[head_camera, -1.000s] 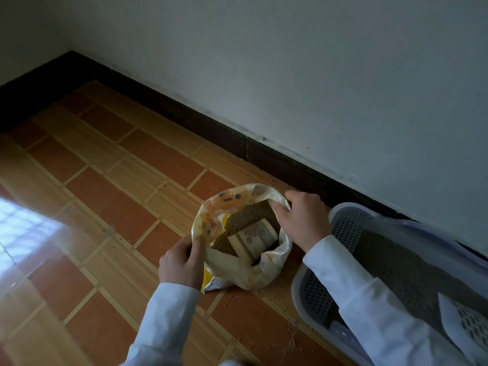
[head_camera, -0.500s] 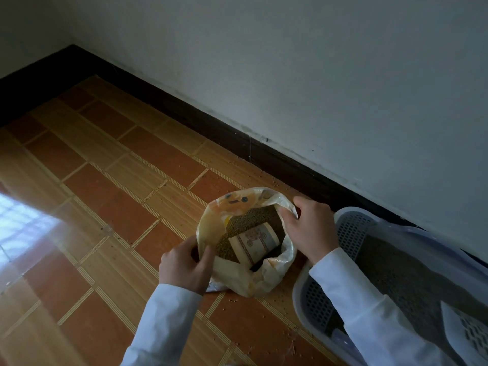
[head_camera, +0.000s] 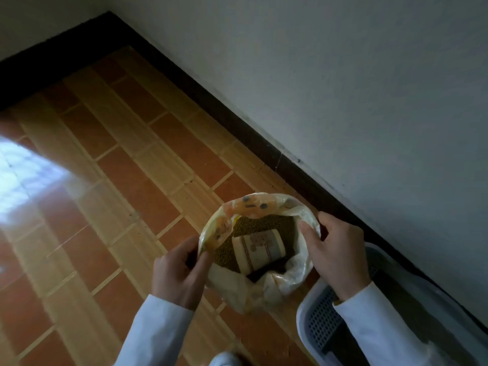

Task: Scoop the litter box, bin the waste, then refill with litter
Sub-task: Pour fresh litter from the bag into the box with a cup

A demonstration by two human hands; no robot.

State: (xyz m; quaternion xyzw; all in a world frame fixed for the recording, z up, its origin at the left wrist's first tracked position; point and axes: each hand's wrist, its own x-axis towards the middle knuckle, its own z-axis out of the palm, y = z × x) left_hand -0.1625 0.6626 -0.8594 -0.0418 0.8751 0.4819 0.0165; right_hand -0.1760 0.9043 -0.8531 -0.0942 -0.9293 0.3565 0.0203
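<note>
A pale plastic litter bag (head_camera: 264,286) with orange print stands on the tiled floor, its mouth wide. Inside lie brown-green litter granules (head_camera: 253,224) and a paper cup (head_camera: 257,249) on its side. My left hand (head_camera: 177,273) pinches the bag's left rim. My right hand (head_camera: 335,249) grips the right rim, thumb inside the mouth. The white litter box (head_camera: 311,326) with a perforated grid step sits at the lower right, mostly behind my right sleeve.
A dark skirting board (head_camera: 237,122) runs along the white wall just behind the bag. Orange and tan floor tiles (head_camera: 118,180) stretch to the left, with a bright window reflection at far left. Loose granules are scattered near the bag.
The view has tilted and shifted so the litter box has slid toward the lower right corner. Both hands have kept their grip on the rim, and the bag's mouth is spread wider and rounder.
</note>
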